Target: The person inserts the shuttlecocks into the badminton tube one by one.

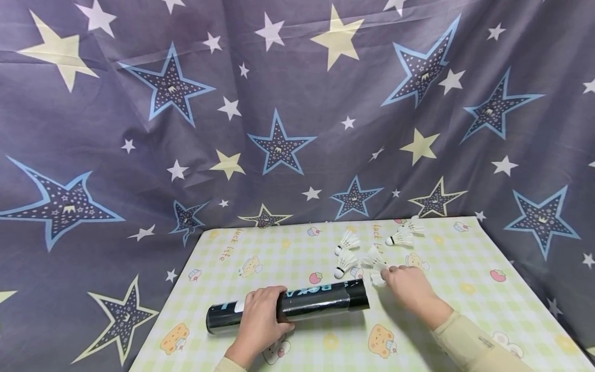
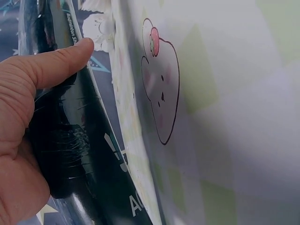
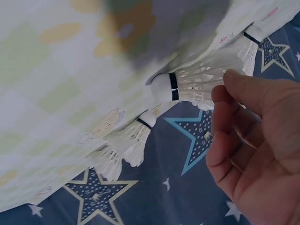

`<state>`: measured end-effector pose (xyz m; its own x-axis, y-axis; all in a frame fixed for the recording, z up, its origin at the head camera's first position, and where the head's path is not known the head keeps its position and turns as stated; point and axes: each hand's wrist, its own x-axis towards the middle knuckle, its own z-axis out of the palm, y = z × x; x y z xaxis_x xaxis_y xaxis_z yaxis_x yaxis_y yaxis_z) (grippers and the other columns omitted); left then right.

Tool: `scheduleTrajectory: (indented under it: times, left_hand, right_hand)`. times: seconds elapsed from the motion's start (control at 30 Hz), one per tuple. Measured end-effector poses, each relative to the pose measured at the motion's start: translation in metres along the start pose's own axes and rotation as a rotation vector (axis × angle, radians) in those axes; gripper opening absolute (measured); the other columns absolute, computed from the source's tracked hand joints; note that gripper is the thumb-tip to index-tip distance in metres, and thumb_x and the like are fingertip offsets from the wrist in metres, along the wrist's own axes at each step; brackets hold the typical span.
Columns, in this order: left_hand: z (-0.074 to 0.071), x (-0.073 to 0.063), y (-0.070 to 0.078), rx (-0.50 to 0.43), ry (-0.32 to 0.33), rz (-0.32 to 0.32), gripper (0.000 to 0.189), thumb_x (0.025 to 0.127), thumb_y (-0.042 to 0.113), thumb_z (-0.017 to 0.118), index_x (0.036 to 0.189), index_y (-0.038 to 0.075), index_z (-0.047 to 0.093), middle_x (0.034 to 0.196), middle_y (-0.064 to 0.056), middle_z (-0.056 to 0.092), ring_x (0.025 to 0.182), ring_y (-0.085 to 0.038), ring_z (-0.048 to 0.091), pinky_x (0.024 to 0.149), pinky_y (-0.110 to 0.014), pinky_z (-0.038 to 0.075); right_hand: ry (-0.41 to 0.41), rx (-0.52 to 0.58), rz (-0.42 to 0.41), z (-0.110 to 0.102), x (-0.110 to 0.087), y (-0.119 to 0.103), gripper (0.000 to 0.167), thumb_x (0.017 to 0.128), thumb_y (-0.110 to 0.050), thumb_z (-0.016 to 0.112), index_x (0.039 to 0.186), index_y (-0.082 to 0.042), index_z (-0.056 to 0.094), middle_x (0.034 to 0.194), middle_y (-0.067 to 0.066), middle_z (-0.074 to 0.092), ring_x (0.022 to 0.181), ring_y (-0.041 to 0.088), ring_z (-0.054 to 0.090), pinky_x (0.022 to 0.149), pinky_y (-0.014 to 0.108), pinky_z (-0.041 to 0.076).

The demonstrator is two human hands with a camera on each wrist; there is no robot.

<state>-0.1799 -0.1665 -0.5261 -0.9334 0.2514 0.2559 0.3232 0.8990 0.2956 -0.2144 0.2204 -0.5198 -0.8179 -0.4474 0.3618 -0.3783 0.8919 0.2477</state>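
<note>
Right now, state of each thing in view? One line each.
Left hand: gripping the black tube.
Right hand: pinching a shuttlecock.
Black tube: held sideways; can't tell if its right end is open.
Pinched shuttlecock: held by its feathers.
Left pair of shuttlecocks: loose, lying on their sides.
Rear pair of shuttlecocks: loose, close together.
Tablecloth: spread out.
Star-patterned backdrop: hanging, creased.

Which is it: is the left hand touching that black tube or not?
Touching: the head view shows the left hand curled over the black tube, gripping it.
</note>
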Motion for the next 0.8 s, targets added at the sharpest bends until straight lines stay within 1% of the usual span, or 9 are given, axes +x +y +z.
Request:
scheduleTrajectory:
  times: [0.07,0.13,0.27,0.33,0.43,0.57,0.63,0.7,0.8]
  left_hand:
    - [0.0,0.0,0.0,0.003,0.003,0.001,0.085,0.061,0.041,0.105,0.133,0.017,0.068,0.128,-0.002,0.074,0.118,-0.026,0.066,0.105,-0.052,0.045]
    - [0.0,0.0,0.0,0.003,0.006,0.001,0.084,0.061,0.041,0.105,0.133,0.017,0.068,0.128,-0.002,0.075,0.118,-0.026,0.066,0.105,-0.053,0.045]
    - [0.0,0.0,-0.001,0.003,0.014,0.004,0.084,0.061,0.041,0.105,0.133,0.017,0.068,0.127,-0.002,0.075,0.118,-0.026,0.066,0.104,-0.052,0.045]
    - [0.0,0.0,-0.001,0.003,0.017,0.007,0.084,0.061,0.04,0.105,0.132,0.016,0.068,0.127,-0.002,0.075,0.117,-0.026,0.066,0.104,-0.052,0.046]
    - [0.0,0.0,0.0,0.001,0.015,0.004,0.084,0.061,0.04,0.105,0.133,0.016,0.068,0.127,-0.002,0.075,0.117,-0.026,0.066,0.104,-0.052,0.045]
    - [0.001,0.0,-0.001,-0.004,0.009,0.0,0.084,0.062,0.04,0.105,0.133,0.016,0.068,0.128,-0.002,0.075,0.118,-0.026,0.066,0.105,-0.053,0.045]
    - [0.001,-0.001,0.0,-0.003,0.012,0.003,0.084,0.062,0.04,0.105,0.133,0.016,0.068,0.128,-0.002,0.075,0.118,-0.026,0.066,0.104,-0.053,0.045]
    - [0.001,-0.001,0.0,-0.003,0.017,0.006,0.084,0.062,0.04,0.105,0.133,0.015,0.068,0.127,-0.002,0.075,0.117,-0.026,0.066,0.104,-0.053,0.045]
    - [0.001,0.0,0.001,-0.004,0.031,0.008,0.084,0.061,0.039,0.105,0.132,0.015,0.068,0.127,-0.002,0.075,0.117,-0.026,0.066,0.104,-0.053,0.045]
  right_hand:
    - [0.004,0.069,0.043,-0.003,-0.003,0.004,0.021,0.085,0.002,0.077,0.085,-0.014,0.064,0.072,0.0,0.065,0.059,0.018,0.057,0.052,0.035,0.052]
    - [-0.002,0.19,0.124,-0.007,-0.008,0.008,0.018,0.087,-0.003,0.079,0.085,-0.017,0.068,0.074,-0.002,0.069,0.062,0.016,0.062,0.055,0.036,0.053]
    - [-0.043,0.521,0.339,-0.016,-0.017,0.017,0.009,0.094,-0.016,0.081,0.091,-0.022,0.075,0.082,-0.008,0.075,0.072,0.009,0.066,0.063,0.034,0.053]
    - [-0.078,0.735,0.447,-0.018,-0.022,0.02,0.002,0.097,-0.02,0.078,0.097,-0.019,0.076,0.085,-0.004,0.075,0.073,0.007,0.064,0.065,0.03,0.052]
    - [-0.127,1.119,0.617,-0.019,-0.029,0.025,0.017,0.102,-0.023,0.074,0.109,-0.007,0.075,0.089,-0.002,0.075,0.073,0.007,0.062,0.065,0.025,0.051]
    - [-0.15,1.574,0.792,-0.022,-0.037,0.029,0.014,0.105,-0.024,0.07,0.109,-0.011,0.073,0.091,-0.009,0.075,0.072,0.006,0.06,0.063,0.022,0.053]
    - [-0.149,1.729,0.822,-0.023,-0.04,0.028,0.008,0.107,-0.022,0.067,0.105,-0.017,0.073,0.09,-0.013,0.075,0.071,0.004,0.061,0.063,0.019,0.053]
    - [-0.158,1.856,0.827,-0.025,-0.043,0.026,0.01,0.108,-0.021,0.064,0.102,-0.022,0.072,0.091,-0.012,0.075,0.071,0.002,0.061,0.062,0.017,0.053]
    - [-0.193,1.976,0.781,-0.025,-0.044,0.019,0.013,0.11,-0.018,0.061,0.103,-0.023,0.071,0.092,-0.012,0.077,0.071,0.001,0.062,0.062,0.016,0.052]
